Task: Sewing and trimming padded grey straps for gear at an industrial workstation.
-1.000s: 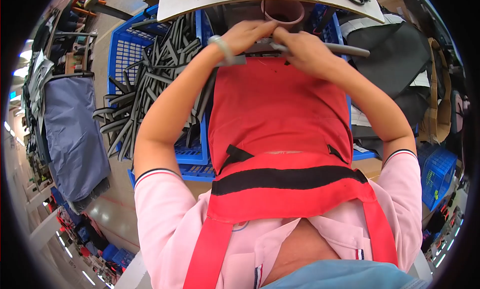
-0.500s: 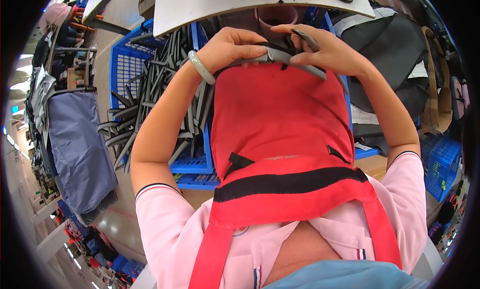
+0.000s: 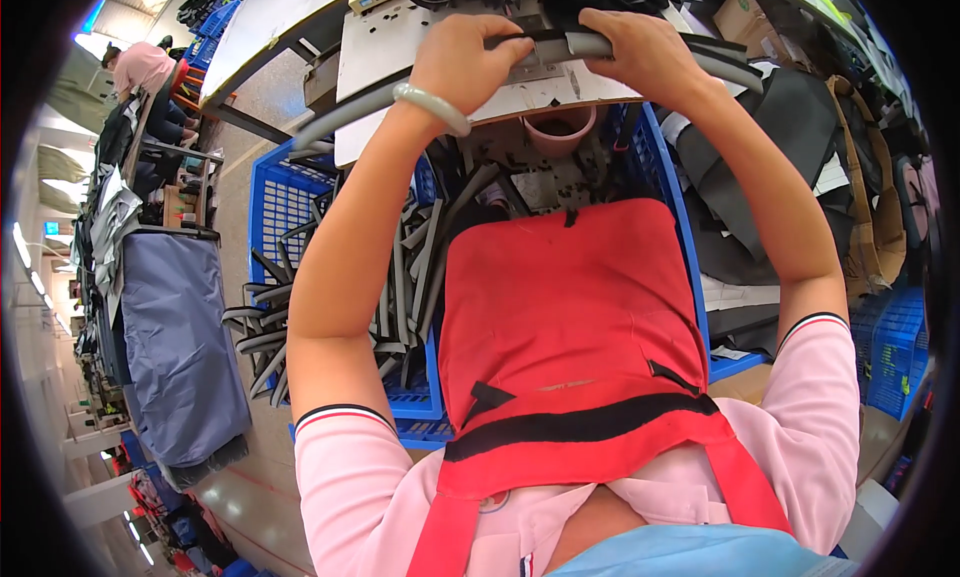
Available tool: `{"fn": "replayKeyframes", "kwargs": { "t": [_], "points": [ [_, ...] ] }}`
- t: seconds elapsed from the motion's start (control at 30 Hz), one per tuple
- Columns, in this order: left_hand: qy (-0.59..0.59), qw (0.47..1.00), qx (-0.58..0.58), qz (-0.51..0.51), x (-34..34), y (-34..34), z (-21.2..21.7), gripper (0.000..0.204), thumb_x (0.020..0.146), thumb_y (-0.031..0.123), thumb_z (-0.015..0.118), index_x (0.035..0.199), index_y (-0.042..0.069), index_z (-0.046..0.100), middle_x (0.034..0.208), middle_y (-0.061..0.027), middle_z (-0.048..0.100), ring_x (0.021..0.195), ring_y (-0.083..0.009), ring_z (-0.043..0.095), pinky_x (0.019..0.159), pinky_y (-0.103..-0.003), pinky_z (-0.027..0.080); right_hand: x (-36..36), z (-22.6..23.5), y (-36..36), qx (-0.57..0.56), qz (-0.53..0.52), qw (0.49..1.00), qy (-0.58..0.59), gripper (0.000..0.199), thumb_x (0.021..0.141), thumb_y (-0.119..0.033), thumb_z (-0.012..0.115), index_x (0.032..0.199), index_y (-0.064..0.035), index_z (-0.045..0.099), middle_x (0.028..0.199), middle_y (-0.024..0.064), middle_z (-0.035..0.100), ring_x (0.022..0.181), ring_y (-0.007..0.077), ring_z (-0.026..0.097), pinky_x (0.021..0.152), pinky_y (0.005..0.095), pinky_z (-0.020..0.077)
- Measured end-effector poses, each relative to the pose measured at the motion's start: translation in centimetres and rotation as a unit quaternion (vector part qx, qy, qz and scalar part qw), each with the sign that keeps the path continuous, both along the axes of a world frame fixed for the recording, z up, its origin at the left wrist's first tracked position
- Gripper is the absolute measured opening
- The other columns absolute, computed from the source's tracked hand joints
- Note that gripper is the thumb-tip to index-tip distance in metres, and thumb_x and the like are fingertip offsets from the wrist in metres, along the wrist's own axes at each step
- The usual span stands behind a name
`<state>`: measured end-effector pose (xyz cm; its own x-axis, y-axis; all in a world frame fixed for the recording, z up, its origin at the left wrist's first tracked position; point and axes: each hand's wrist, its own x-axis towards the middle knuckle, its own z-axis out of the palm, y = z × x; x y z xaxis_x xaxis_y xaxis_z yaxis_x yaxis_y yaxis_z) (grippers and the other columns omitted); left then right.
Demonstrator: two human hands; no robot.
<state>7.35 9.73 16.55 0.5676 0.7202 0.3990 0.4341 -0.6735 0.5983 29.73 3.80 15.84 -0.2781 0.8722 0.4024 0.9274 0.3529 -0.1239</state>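
Observation:
A long grey strip with a black edge [image 3: 355, 110] stretches across the front of the white tabletop [image 3: 400, 59]. My left hand [image 3: 468, 65], a pale bangle on its wrist, grips it with thumb and fingers near the middle. On the other side my right hand [image 3: 640, 59] is closed round the same strip, its fingers curled over the top. Both ends run out past my hands, and a short grey stretch shows between them. Below the hands is a small metal plate [image 3: 540, 69] on the tabletop.
Left of my red apron [image 3: 570, 287] stands a blue crate [image 3: 275, 192] heaped with similar grey-black strips [image 3: 400, 277]. A pink bucket [image 3: 562, 137] sits under the table. Dark sheets [image 3: 755, 167] and cardboard [image 3: 875, 202] lie right. Another person [image 3: 145, 69] sits far left.
Both hands have moved up and forward from over the apron to the tabletop, carrying the strip. It is now stretched out sideways, and more of the tabletop has come into view.

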Motion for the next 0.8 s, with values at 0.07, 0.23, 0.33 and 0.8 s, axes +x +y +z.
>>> {"fn": "replayKeyframes", "kwargs": {
  "t": [0.07,0.23,0.33,0.8],
  "points": [
    [-0.001,0.999,-0.045,-0.005,0.3,1.8,-0.9,0.026,0.083,0.024,0.065,0.095,0.002,0.071,0.076,-0.0092,0.069,0.069,-0.0181,0.063,0.066,-0.029,0.048,0.2,-0.6,1.5,0.009,-0.005,1.000,-0.005,0.038,0.076,-0.022,0.068,0.107,-0.0044,0.055,0.094,0.0158,0.063,0.092,0.0361,0.060,0.077,0.0430,0.0477],
    [0.008,0.992,-0.126,0.021,0.9,4.4,-2.4,0.025,0.086,0.023,0.066,0.099,0.002,0.071,0.077,-0.0030,0.069,0.066,-0.0068,0.059,0.059,-0.022,0.045,0.9,-2.3,4.2,-0.030,-0.030,0.999,-0.028,0.045,0.076,-0.026,0.069,0.114,-0.0045,0.056,0.097,0.0156,0.064,0.094,0.0346,0.060,0.080,0.0421,0.0483],
    [-0.006,0.989,-0.148,0.026,1.1,5.3,-2.6,0.025,0.087,0.022,0.067,0.099,0.001,0.070,0.079,-0.0035,0.069,0.065,-0.0070,0.059,0.059,-0.022,0.046,1.2,-2.7,5.1,0.020,-0.009,1.000,-0.017,0.048,0.075,-0.026,0.069,0.116,-0.0053,0.057,0.097,0.0158,0.065,0.093,0.0345,0.061,0.080,0.0421,0.0486],
    [-0.071,0.991,-0.032,0.113,1.0,7.4,-1.1,0.023,0.083,0.022,0.067,0.085,-0.001,0.071,0.066,-0.0090,0.066,0.060,-0.0154,0.060,0.057,-0.031,0.048,1.6,0.3,6.1,-0.015,-0.104,0.992,0.065,0.035,0.074,-0.029,0.065,0.096,-0.0021,0.060,0.083,0.0229,0.065,0.083,0.0404,0.063,0.071,0.0468,0.0491]
  ]
}}
